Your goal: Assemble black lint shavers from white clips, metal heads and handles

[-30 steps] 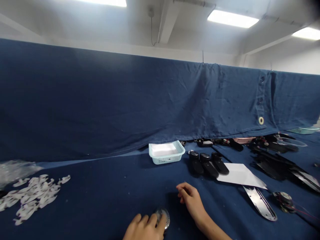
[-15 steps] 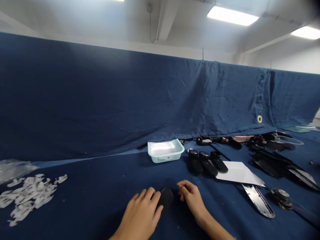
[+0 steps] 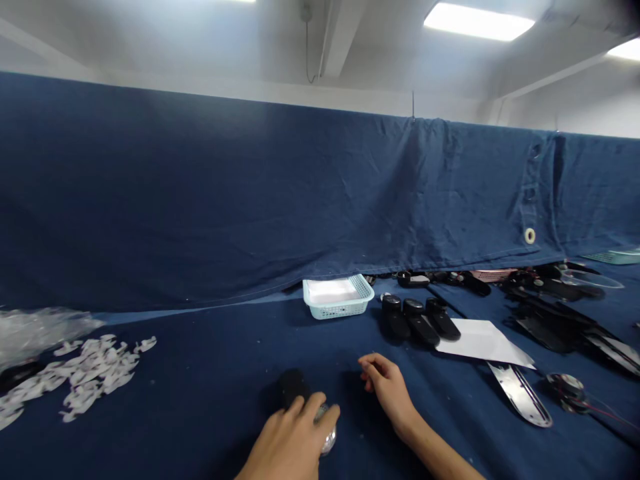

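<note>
Your left hand [image 3: 293,443] has its grip closed over the silver end of a black device [image 3: 294,385] on the counter [image 3: 200,400]; work on this piece looks under way. Your right hand [image 3: 393,397] is beside it, fingers curled; I can't tell if they pinch anything. Three similar devices [image 3: 421,328] sit apart, their finish unclear.

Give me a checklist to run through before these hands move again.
1. Left hand on the long black plastic piece with the rounded silver end: ok.
2. Right hand clear of that piece: ok.
3. Piece's underside undamaged: cannot tell.
4. Light-blue plastic basket upright: ok.
5. Small curved white plastic parts lined up: not ok, loosely heaped.
</note>
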`<control>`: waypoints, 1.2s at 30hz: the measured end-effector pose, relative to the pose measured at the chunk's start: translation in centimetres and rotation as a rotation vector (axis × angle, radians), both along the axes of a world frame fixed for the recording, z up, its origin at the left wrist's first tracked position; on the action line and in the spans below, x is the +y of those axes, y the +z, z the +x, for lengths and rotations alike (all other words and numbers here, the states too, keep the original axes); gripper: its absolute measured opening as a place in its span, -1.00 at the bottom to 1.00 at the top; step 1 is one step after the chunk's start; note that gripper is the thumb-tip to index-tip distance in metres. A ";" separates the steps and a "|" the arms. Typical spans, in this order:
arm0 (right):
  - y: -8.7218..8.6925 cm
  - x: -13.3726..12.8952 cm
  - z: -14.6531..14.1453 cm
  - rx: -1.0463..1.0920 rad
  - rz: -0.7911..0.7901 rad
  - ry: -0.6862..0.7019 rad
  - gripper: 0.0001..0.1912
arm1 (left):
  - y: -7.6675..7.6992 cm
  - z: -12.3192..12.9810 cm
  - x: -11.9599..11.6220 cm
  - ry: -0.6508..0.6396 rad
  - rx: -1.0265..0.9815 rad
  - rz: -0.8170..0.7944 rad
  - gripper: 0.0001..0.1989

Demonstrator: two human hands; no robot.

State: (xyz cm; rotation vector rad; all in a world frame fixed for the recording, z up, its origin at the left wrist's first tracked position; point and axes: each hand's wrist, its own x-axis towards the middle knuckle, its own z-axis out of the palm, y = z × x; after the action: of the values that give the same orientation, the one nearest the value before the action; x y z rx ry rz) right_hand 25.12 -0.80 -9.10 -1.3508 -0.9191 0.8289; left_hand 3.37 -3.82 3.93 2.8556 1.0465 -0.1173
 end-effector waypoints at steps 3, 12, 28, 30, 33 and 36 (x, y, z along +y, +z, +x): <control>0.3 -0.1 -0.1 0.009 -0.003 0.000 -0.77 | -0.9 0.9 0.4 0.088 -0.040 0.101 -0.22; 1.1 -0.6 0.1 0.045 0.005 -0.020 -0.76 | -1.2 1.4 5.5 0.136 -0.203 0.103 -0.45; 1.0 -0.5 0.0 0.034 0.012 -0.009 -0.77 | 1.7 -2.2 5.3 -0.101 -0.181 -0.433 -0.37; 0.8 -0.4 0.1 0.037 0.017 -0.005 -0.77 | 1.9 -1.9 5.7 -0.102 -0.180 -0.401 -0.40; 0.6 -0.3 0.2 0.039 0.017 -0.003 -0.76 | 1.4 -1.0 6.0 -0.016 -0.185 -0.283 -0.43; 0.5 -0.2 0.4 0.038 0.016 -0.004 -0.76 | 0.6 0.0 6.2 0.102 -0.186 -0.108 -0.40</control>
State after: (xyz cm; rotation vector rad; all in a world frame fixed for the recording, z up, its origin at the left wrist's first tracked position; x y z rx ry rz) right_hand 25.49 -1.00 -8.56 -1.3189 -0.8908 0.8398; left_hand 3.36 2.38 4.58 2.6509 1.1085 0.0945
